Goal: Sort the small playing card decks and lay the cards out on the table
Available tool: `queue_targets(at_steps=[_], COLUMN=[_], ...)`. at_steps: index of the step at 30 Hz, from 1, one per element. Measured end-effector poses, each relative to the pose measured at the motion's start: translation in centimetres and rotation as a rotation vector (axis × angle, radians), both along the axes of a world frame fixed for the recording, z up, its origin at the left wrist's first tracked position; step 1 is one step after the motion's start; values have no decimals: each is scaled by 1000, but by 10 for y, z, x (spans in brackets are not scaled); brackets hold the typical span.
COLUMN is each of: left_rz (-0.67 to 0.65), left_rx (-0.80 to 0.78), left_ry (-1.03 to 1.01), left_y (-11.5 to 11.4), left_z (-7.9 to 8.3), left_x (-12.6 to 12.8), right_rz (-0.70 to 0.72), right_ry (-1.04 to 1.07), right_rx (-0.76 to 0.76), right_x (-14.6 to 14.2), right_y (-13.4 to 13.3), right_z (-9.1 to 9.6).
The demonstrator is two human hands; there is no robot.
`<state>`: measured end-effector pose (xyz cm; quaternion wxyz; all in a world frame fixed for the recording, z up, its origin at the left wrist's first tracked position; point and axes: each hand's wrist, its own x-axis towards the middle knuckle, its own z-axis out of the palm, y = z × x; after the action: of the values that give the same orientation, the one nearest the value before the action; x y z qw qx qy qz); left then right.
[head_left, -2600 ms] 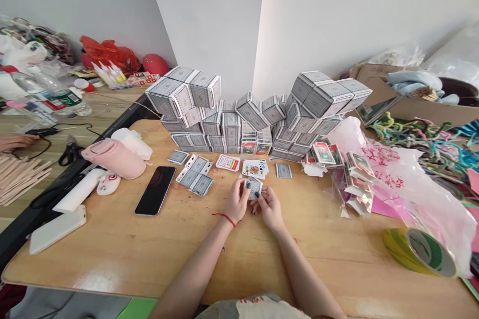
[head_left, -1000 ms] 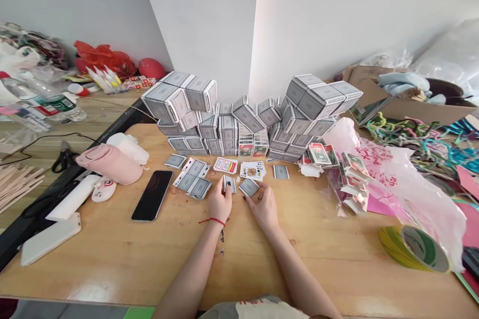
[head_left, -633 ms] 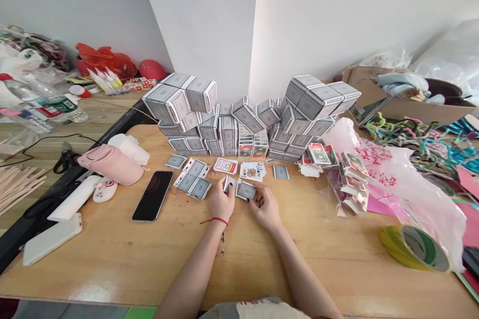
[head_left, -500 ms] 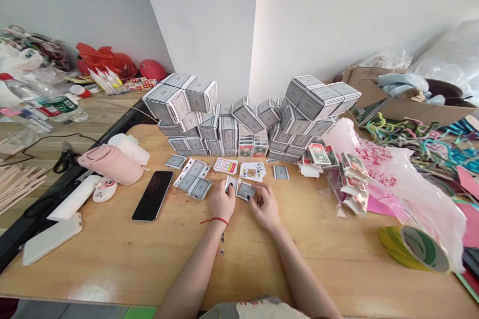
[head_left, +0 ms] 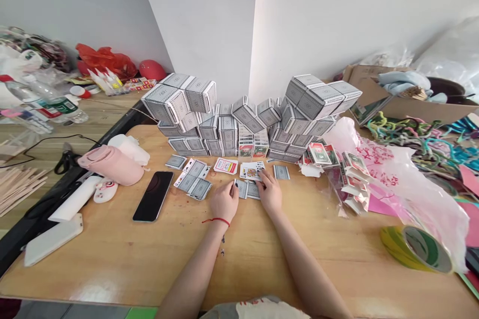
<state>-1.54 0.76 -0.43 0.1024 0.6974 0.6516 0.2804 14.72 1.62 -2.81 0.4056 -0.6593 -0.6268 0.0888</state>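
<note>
Playing cards [head_left: 253,190] lie as two small face-down packs between the hands in the head view: light, stiff, slick, best taken by the long edges. Left hand [head_left: 224,203], loosely curled, has its fingertips at the left pack [head_left: 242,189]; right hand [head_left: 270,195], half-open, reaches one face-up fan [head_left: 251,171] just ahead. Whether either grips a card cannot be told.
</note>
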Motion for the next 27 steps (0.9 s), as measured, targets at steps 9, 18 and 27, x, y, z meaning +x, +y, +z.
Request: queue_targets(at_steps=[9,18,27], left_rz=[68,-28,-132], left_rx=[19,220,236], left_ry=[-245,-135,1], left_y=[0,16,51], left_z=[1,4,-13], left_x=[-4,-7,-10], right_rz=[-135,-267,20], right_ry=[206,666,661], right_rx=[110,-28,-95], right_x=[2,14,14], right_y=[-8,-12,-21], right_z=[3,2,14])
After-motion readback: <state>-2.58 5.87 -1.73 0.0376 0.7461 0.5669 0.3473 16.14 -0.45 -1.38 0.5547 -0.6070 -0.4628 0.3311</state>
